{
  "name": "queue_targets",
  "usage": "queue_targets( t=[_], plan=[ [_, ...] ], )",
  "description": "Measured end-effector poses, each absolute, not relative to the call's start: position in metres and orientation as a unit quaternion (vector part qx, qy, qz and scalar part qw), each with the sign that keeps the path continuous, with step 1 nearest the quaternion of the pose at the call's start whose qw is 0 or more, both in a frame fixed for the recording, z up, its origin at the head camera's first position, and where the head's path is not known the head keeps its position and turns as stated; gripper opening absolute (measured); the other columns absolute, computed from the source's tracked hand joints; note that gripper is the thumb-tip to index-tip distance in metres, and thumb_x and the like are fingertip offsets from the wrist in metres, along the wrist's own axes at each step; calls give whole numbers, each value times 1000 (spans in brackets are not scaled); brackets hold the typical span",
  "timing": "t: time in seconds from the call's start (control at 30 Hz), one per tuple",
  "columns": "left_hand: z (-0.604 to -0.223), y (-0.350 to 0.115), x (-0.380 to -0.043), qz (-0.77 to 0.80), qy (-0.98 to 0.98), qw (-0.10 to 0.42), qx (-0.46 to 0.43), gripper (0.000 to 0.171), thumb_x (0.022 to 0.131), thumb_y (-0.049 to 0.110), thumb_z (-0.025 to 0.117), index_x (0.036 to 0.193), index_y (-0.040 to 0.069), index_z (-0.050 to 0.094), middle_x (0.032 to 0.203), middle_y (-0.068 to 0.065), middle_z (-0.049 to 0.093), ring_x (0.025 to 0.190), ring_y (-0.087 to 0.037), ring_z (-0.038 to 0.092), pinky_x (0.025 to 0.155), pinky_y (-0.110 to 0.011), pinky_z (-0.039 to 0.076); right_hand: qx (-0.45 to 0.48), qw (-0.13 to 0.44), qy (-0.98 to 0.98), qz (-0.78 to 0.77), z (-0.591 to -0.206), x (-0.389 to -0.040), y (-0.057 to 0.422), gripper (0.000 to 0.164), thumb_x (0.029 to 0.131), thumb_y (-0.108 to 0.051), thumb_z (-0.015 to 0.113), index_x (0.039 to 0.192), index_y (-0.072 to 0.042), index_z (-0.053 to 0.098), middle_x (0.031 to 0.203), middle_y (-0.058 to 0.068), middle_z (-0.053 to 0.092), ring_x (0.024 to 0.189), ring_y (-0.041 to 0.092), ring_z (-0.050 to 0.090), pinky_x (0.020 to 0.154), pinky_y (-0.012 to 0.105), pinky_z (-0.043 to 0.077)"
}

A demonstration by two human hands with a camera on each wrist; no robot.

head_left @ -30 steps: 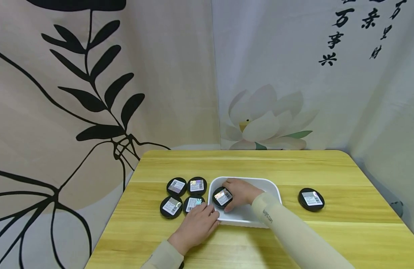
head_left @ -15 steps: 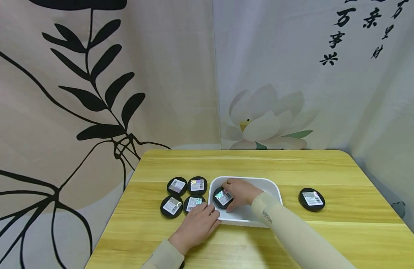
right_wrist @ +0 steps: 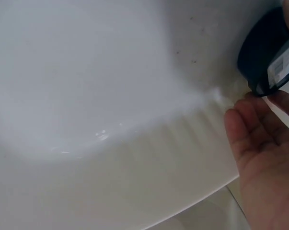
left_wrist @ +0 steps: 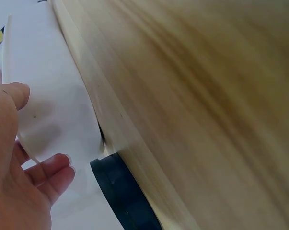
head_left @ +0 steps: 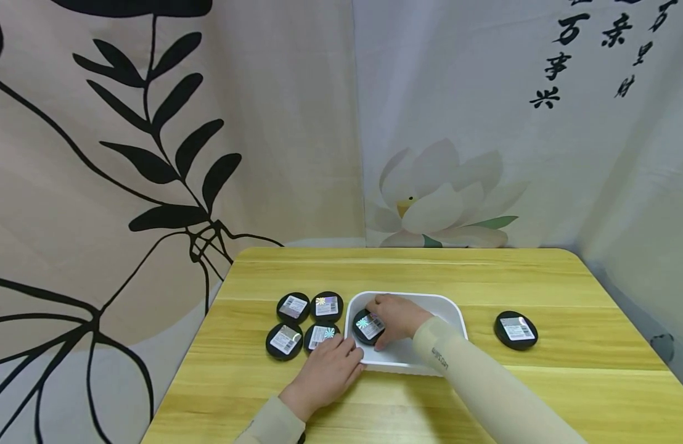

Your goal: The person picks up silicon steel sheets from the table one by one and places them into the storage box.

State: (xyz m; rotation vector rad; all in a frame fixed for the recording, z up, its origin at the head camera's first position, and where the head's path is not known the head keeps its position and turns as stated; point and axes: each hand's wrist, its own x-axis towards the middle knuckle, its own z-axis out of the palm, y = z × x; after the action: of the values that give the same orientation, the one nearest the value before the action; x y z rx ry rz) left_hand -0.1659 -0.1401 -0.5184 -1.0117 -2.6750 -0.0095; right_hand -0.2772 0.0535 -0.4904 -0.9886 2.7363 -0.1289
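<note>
The right hand [head_left: 398, 319] pinches a black round container [head_left: 368, 328] by its edge, inside the white tray [head_left: 438, 305]; nearer the person, the left hand [head_left: 325, 373], thumb apart from relaxed fingers, touches the tray's corner, likely steadying it.

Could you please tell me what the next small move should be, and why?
Probably settle the black container flat inside the white tray, since the right hand grips it within the tray's walls while the left hand touches the tray's corner.
</note>
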Motion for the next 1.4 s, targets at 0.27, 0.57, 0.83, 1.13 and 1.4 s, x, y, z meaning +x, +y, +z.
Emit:
queue_targets(
  t=[0.27,0.57,0.83,1.13,1.4],
  plan=[
    [-519,-140,-167,-5,-924,146,-353,21,96,39,40,94,22,51,89,5,41,82,-16,37,72,-31,37,-336,115,934,-35,-487,-276,54,87,53,-57,79,126,-19,51,102,-5,50,94,12,50,89,33,41],
    [-519,-141,-167,-2,-924,147,-354,23,96,40,39,95,21,52,89,5,42,81,-15,38,73,-31,37,-338,100,935,-32,-487,-274,56,84,55,-55,80,126,-21,49,103,-1,50,90,14,51,85,35,43],
    [-519,-140,-167,-7,-921,153,-358,22,95,40,42,94,21,53,89,4,43,81,-16,38,72,-31,38,-355,97,928,-57,-487,-275,61,81,56,-50,82,123,-21,49,101,-1,49,87,13,51,81,35,44],
    [-520,-140,-168,-1,-922,148,-357,23,96,40,39,96,21,52,89,5,41,81,-15,37,72,-30,37,-339,104,932,-77,-482,-272,65,80,59,-56,78,127,-26,49,104,-3,49,88,13,51,80,35,44],
    [-522,-141,-168,3,-925,136,-354,23,96,40,38,98,21,51,90,5,41,82,-15,35,72,-30,36,-349,97,928,-87,-477,-272,66,75,62,-55,77,125,-24,51,100,-3,49,81,13,51,73,33,45]
  ],
)
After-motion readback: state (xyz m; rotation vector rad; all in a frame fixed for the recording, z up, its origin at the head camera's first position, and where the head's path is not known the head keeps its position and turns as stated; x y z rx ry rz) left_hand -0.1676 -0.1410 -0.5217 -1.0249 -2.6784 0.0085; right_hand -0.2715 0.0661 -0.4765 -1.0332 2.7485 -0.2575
